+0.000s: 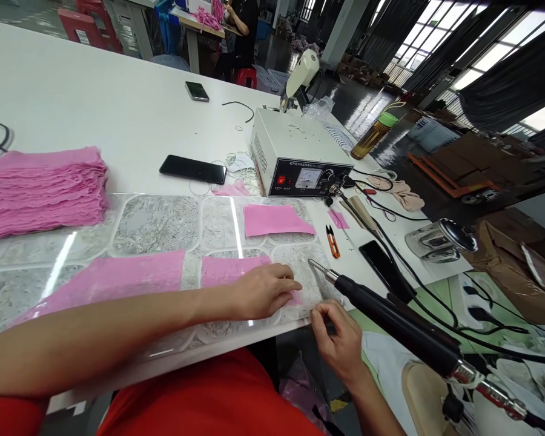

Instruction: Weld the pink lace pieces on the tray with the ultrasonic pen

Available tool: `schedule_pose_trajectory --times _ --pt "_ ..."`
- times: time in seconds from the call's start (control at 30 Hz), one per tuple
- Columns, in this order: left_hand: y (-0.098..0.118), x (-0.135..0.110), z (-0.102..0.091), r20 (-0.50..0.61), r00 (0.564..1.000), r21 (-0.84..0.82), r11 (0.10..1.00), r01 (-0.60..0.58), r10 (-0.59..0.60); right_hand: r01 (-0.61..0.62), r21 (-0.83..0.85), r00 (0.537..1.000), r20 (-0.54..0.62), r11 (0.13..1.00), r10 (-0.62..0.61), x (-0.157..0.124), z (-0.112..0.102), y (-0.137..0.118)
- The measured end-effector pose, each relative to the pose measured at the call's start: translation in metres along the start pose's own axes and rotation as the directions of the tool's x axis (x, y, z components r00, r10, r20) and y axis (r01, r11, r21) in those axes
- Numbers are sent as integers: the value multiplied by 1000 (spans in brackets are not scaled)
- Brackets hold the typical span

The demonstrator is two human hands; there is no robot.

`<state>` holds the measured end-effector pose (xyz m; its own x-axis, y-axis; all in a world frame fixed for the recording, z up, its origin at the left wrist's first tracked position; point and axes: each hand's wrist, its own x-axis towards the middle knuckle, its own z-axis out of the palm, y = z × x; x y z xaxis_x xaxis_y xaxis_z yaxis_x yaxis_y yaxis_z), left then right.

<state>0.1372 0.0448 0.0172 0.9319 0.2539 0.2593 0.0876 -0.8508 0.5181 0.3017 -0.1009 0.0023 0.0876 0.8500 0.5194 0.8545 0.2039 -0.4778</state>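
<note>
My left hand (267, 290) rests low over the marble-patterned mat (157, 224), fingers curled together. A bit of pink fabric (296, 298) shows by its fingertips; whether they grip it is hidden. At the table's front edge, my right hand (338, 339) is closed in a pinch, and what is in it cannot be made out. Just above it, a black pen-like tool with a metal tip (386, 315) slants over the mat. Flat pink pieces (140, 272) lie left of my left hand, and another pink fabric piece (275, 220) lies beyond it.
A pink fabric stack (45, 191) stands at left. Behind the mat are a control box (304, 139) and a phone (193, 169). Orange thread snips (332, 242), a second phone (384, 266), a glass mug (436, 242) and cables lie right. A person (240, 30) sits at another table.
</note>
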Motion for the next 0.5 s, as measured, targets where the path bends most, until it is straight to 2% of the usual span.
schedule_pose_trajectory --times 0.07,0.17,0.23,0.3,0.4,0.5 --pt "-3 -13 -9 -28 998 48 997 -55 56 -4 -20 1000 13 1000 4 -4 -8 0" --pt "-10 -37 -20 -13 994 157 982 -109 112 101 -97 994 54 990 -96 -4 -9 1" --pt "-13 -53 -22 32 993 221 968 -115 110 183 -135 979 119 974 -167 -1 -5 2" --pt "-13 -67 -21 73 995 269 959 -91 74 212 -155 971 144 965 -190 1 1 4" --pt "-10 -75 -19 108 994 278 958 -64 35 177 -146 983 74 973 -167 3 6 5" --pt "-12 -67 -26 72 997 237 971 -34 17 143 -90 990 12 986 -142 8 6 2"
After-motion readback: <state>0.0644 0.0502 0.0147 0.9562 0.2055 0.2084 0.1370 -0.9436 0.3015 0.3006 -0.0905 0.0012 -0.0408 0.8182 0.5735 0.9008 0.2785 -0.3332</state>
